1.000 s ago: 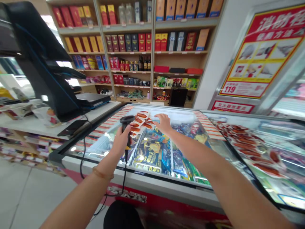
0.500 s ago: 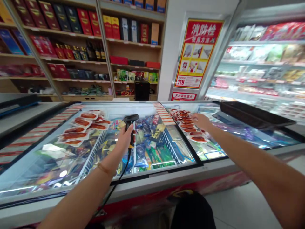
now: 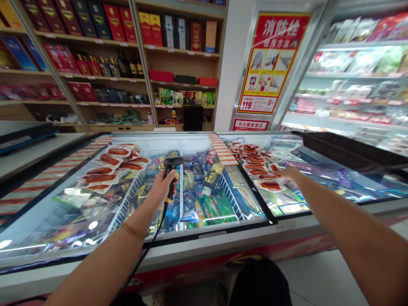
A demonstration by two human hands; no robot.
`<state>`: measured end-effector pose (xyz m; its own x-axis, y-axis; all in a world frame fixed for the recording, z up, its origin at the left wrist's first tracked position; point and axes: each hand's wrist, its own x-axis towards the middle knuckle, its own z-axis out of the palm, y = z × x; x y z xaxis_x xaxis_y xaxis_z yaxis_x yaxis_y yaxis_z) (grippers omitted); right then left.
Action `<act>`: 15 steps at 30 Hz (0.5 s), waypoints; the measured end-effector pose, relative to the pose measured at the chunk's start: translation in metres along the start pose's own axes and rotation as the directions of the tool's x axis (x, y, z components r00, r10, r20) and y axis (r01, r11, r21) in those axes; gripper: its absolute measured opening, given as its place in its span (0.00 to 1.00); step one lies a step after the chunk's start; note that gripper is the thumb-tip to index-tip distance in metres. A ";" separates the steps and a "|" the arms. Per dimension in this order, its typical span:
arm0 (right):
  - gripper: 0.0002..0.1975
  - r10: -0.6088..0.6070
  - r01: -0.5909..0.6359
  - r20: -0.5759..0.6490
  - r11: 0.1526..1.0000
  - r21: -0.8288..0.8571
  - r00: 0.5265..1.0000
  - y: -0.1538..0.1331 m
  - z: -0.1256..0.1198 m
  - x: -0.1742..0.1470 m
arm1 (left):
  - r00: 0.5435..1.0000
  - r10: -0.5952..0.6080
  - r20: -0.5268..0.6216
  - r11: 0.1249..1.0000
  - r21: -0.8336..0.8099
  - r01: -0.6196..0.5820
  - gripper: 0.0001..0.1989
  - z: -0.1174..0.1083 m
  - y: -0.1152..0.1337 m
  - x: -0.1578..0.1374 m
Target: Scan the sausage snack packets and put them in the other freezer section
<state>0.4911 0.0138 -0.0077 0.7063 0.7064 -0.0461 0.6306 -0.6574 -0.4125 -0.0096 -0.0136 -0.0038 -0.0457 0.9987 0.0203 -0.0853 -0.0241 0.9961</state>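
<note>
My left hand is wrapped round the handle of a black barcode scanner, its cable hanging down towards me. The scanner is over the glass top of a chest freezer. My right hand is closed at the right edge of a pile of vacuum-packed sausages on the glass. One sausage packet stands tilted at its fingertips, which are partly blurred. Another group of sausage packets lies on the glass to the left of the scanner.
Baskets of colourful frozen packs show through the glass. A long dark tray rests on the freezer at the right. Behind stand shelves of boxes, a red poster and a lit chilled cabinet. A grey counter is at the left.
My right hand has moved right and a little towards me from the pile, with a packet at its fingertips. My left hand and the scanner have shifted slightly left and lower. The view has shifted slightly.
</note>
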 end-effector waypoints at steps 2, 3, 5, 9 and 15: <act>0.20 -0.049 0.049 -0.019 0.999 0.004 0.999 -0.008 -0.006 -0.005 | 1.000 0.001 0.024 1.000 0.011 -0.002 0.26 0.003 0.001 -0.003; 0.18 -0.110 0.113 -0.082 0.993 0.045 0.991 -0.012 -0.009 -0.008 | 0.999 0.005 0.032 1.000 0.011 -0.005 0.25 0.003 0.001 -0.004; 0.13 -0.203 0.236 -0.198 0.959 0.155 0.959 -0.021 -0.012 -0.013 | 0.998 0.011 0.055 1.000 0.009 -0.011 0.25 0.004 0.000 -0.005; 0.12 -0.296 0.410 -0.350 0.854 0.321 0.889 -0.044 -0.012 -0.021 | 0.995 0.031 0.095 1.000 0.004 -0.031 0.23 0.002 -0.002 -0.006; 0.12 -0.450 0.573 -0.354 0.652 0.497 0.820 -0.101 0.008 -0.035 | 0.996 0.039 0.083 0.998 -0.050 -0.035 0.24 0.001 0.001 -0.006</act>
<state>0.3998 0.0579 0.0282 0.4090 0.7821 0.4702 0.6558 0.1064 -0.7474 -0.0081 -0.0196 -0.0030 0.0333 0.9973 0.0661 -0.1330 -0.0611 0.9892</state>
